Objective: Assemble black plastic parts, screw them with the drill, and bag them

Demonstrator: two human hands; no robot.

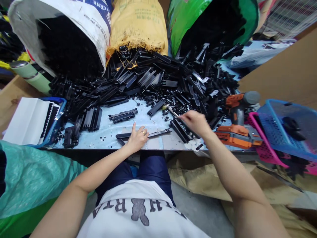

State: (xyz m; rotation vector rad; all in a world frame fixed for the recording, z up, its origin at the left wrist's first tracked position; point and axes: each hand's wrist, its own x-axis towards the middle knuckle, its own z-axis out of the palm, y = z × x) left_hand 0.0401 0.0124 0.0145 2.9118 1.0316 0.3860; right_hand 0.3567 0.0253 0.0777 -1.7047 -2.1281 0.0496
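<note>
The table (pixel 104 134) is bare only near its front edge, where a long black strip (pixel 158 133) lies across. The pile of black parts (pixel 158 79) blocks the back, the orange drill (pixel 235 132) blocks the right, and the blue tray (pixel 60 107) blocks the left.

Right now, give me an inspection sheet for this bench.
Surface: pale blue table, sprinkled with small black bits.
Job's things: long black strip lying flat under the left hand; stacked black bars beside the right hand.
Clutter: heap of black plastic parts; orange drill; blue basket.
Hands: left hand open, pressing the strip; right hand curled over small parts, grip unclear.
Cables: nothing seen.
Surroundings: white sack, yellow sack, green sack behind the heap.
</note>
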